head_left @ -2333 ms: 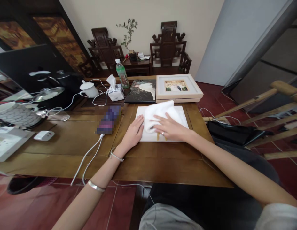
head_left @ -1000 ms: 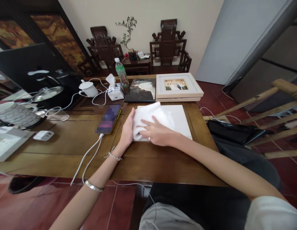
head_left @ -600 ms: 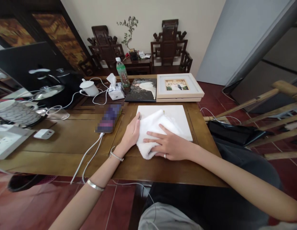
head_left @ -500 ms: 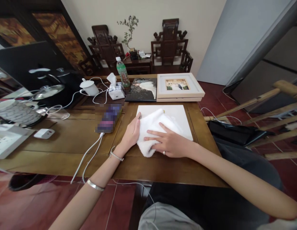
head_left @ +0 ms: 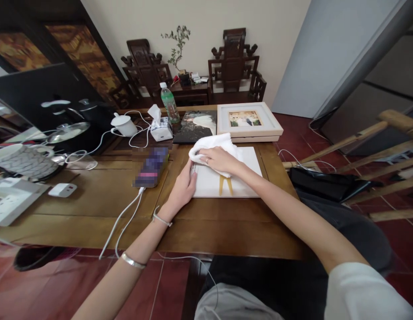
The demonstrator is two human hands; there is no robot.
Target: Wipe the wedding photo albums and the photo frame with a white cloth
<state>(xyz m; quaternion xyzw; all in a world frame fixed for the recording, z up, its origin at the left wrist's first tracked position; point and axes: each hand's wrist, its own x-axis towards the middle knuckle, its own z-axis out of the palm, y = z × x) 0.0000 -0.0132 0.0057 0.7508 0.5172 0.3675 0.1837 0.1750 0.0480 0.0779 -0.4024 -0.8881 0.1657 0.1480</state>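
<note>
A white flat panel (head_left: 242,184) with a small wooden stand (head_left: 225,185) on its back lies on the brown wooden table (head_left: 93,195). My right hand (head_left: 218,160) presses a folded white cloth (head_left: 213,143) onto the panel's far left part, fingers bent over the cloth. My left hand (head_left: 182,189) rests flat against the panel's left edge, fingers stretched out, holding nothing.
A white framed picture (head_left: 248,120) and a dark picture (head_left: 198,126) lie beyond the panel. To the left sit a phone on a white cable (head_left: 151,166), a tissue box (head_left: 160,126), a green bottle (head_left: 169,103), a white cup (head_left: 124,124) and a charger (head_left: 62,190). A black bag (head_left: 326,184) lies right.
My right hand has slid the cloth from the panel's near left corner up to its far left part, uncovering the wooden stand. My left hand stayed at the panel's left edge.
</note>
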